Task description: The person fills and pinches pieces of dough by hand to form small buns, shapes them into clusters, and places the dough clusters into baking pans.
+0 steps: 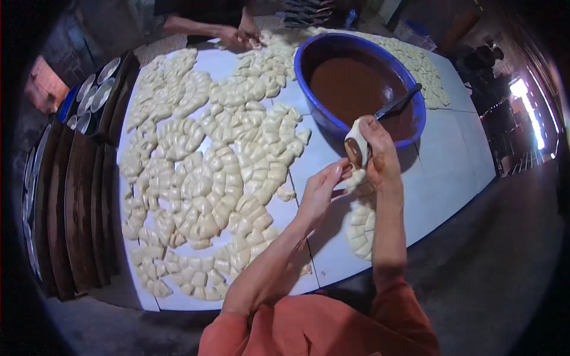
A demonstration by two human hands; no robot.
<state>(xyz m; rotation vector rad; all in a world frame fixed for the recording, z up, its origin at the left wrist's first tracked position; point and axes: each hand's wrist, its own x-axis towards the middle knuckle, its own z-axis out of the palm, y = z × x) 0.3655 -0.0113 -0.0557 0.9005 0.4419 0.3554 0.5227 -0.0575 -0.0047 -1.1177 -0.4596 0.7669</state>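
Observation:
A flattened piece of pale dough [354,129] with a glossy brown filling on it lies in my right hand [380,148], whose fingers curl round it. From the left, my left hand [320,188] reaches in, thumb and fingers closing at the dough's lower end. Just behind, a blue basin [303,74] holds a smooth brown paste [350,83]. A dark-handled utensil [404,101] leans over the basin's near right rim; my right hand partly covers its lower end. Below my hands sits a row of pale dough pieces [361,231], partly hidden by my right forearm.
Many dough pieces [208,184] cover the left of the white table [457,160]. More dough [424,71] lies behind the basin. Across the table, another person's hands [237,37] touch dough. Dark trays [77,207] and round metal tins [102,95] stand at the left.

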